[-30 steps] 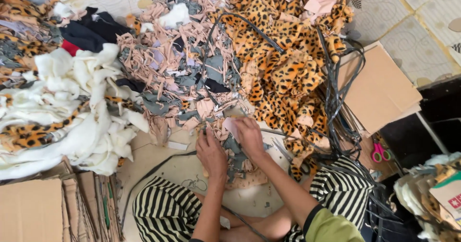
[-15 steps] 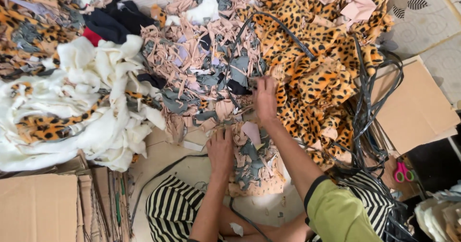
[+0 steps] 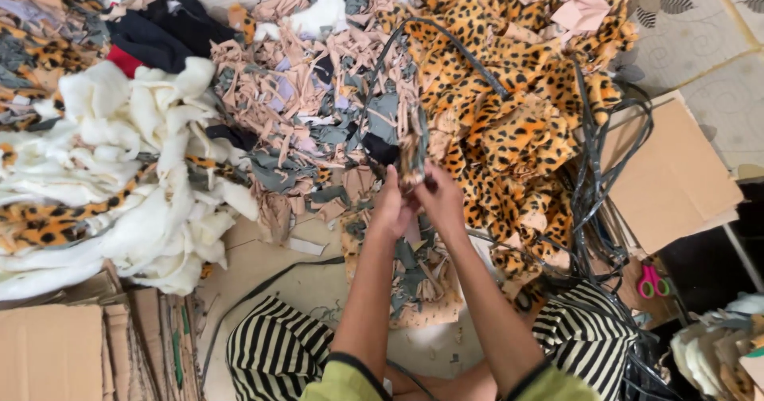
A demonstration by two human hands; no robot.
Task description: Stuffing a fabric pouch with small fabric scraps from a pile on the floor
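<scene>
Scissors (image 3: pixel 652 280) right of scrap heap (image 3: pixel 334 107)

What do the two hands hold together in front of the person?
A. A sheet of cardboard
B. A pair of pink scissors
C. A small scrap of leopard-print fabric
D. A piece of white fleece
C: the left hand and right hand meet on a small leopard-print scrap raised above the pile.

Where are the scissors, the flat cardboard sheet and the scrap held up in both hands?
scissors (image 3: pixel 652 281), head view, on the pink handles.
flat cardboard sheet (image 3: pixel 672 180), head view, on its bare middle.
scrap (image 3: pixel 411 156), head view, on the strip just above the fingers.
</scene>
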